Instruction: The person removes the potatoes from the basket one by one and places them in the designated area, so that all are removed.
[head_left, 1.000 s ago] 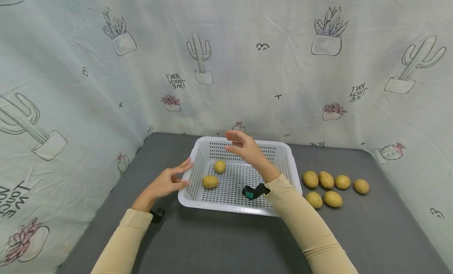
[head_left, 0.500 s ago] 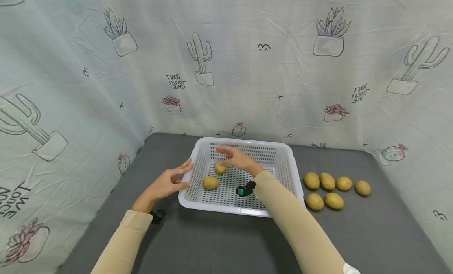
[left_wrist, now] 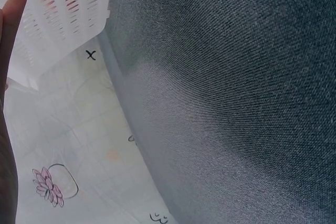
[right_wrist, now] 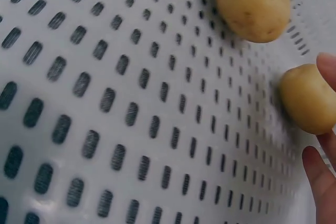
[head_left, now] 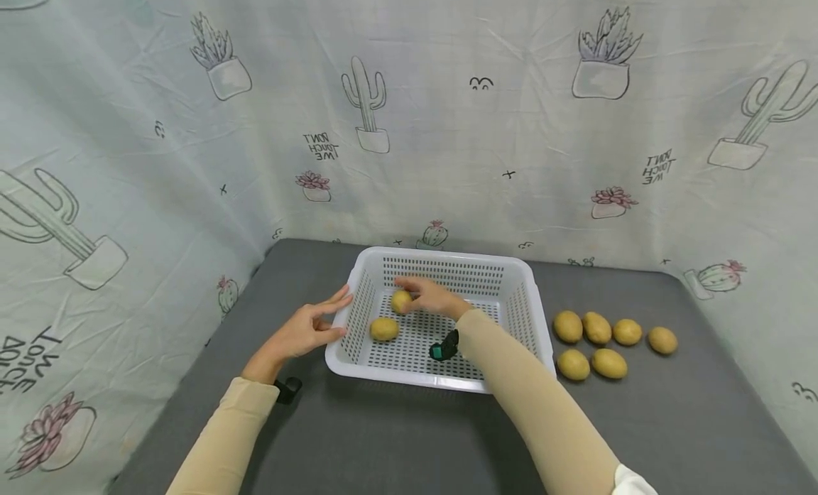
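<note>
A white perforated plastic basket (head_left: 409,383) stands on the grey table, with two potatoes inside. My right hand (head_left: 434,297) reaches down into it and has thumb and fingers around the farther potato (head_left: 400,302). The right wrist view shows that potato (right_wrist: 305,98) at the right edge between the fingertips, still low against the basket floor. Nearer the front lies the other potato (head_left: 384,329), apart from the hand. My left hand (head_left: 300,332) rests its extended fingers and thumb against the basket's left rim. One straight finger (left_wrist: 14,11) shows beside the basket wall in the left wrist view.
Several loose potatoes (head_left: 609,363) lie in two rows on the table (head_left: 383,438), right of the basket. A pale curtain (head_left: 422,126) printed with cacti hangs behind the table and along its sides.
My right hand has come down and leftward from above the basket to the farther potato, its fingers closing around it. The left hand has stayed at the rim.
</note>
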The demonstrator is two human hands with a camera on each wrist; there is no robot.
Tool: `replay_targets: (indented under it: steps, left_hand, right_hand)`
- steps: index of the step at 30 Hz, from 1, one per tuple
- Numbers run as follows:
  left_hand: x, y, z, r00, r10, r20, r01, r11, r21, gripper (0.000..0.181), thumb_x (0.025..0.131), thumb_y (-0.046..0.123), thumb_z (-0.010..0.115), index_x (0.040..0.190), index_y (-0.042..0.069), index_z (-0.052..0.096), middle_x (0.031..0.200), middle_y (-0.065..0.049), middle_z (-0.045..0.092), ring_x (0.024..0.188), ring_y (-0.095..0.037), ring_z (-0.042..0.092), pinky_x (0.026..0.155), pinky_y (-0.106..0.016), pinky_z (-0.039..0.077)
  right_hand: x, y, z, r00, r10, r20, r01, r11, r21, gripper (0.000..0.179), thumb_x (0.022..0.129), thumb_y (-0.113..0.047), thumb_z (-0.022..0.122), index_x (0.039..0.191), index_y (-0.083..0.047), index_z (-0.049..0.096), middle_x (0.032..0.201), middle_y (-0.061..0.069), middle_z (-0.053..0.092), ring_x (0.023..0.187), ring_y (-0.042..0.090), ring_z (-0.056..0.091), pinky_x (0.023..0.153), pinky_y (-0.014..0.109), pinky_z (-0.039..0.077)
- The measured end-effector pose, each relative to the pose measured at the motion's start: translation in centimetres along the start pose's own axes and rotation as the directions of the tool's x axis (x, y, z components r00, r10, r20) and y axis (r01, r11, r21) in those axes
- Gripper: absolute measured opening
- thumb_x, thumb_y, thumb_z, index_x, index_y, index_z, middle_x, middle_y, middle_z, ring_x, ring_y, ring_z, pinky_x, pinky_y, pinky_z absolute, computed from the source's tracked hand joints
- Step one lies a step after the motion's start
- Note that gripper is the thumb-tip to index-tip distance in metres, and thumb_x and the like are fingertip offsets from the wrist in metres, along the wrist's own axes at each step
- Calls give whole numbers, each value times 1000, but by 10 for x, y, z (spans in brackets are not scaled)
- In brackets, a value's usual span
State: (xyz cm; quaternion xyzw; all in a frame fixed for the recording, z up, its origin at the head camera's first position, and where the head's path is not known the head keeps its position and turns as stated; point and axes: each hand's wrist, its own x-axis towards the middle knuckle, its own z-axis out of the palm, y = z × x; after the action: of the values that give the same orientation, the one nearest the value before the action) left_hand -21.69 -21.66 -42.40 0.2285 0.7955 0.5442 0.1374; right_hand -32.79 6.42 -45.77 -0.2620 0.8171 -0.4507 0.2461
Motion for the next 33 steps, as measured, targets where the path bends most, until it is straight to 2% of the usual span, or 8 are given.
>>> replay_targets:
  steps: [3, 7, 12, 19, 33]
  left_hand:
    - [1, 0, 1, 1000, 3, 3, -3, 1000, -4, 65, 90, 7, 64, 146, 1, 31, 159, -14, 8, 87, -27, 71, 73, -25, 55]
    - [1, 0, 2, 1000, 7, 4, -7, 1000, -5, 66, 90, 7, 64, 146, 0, 31, 159, -14, 8, 90, -31, 70, 74, -26, 55]
    - [1, 1, 2, 1000, 2, -6, -2, 1000, 3, 65, 89, 7, 65, 146, 0, 32, 158, -14, 9, 89, -31, 70, 73, -26, 55]
    - [1, -1, 2, 1000, 9, -4, -9, 1000, -2, 66, 89, 7, 65, 146, 0, 32, 158, -15, 9, 92, -31, 69, 74, -27, 55]
    - [0, -2, 1, 1000, 6, -7, -6, 1000, -2, 66, 89, 7, 64, 146, 0, 31, 159, -14, 8, 89, -31, 70, 74, -26, 55]
  right_hand:
    - [3, 3, 2, 1000, 6, 1, -6, 999, -41, 68, 84, -9, 70, 145, -7, 39, 149, 10, 39, 136, 27, 38, 112, 41, 29]
    - [5, 5, 6, 999, 41, -12, -42, 991, -123, 67, 85, -12, 71, 144, -10, 41, 146, 9, 42, 129, 24, 44, 108, 40, 34]
    - [6, 5, 11, 997, 56, -49, -65, 974, -219, 65, 86, -15, 70, 144, -13, 42, 145, 8, 43, 127, 24, 46, 107, 41, 35]
    - [8, 5, 12, 994, 76, -73, -91, 967, -239, 60, 85, -14, 71, 140, -16, 47, 140, 7, 49, 121, 23, 49, 104, 41, 38]
    - [4, -2, 4, 993, 55, -106, -71, 984, -162, 59, 80, -7, 74, 135, -11, 54, 136, 9, 52, 116, 25, 53, 98, 39, 43]
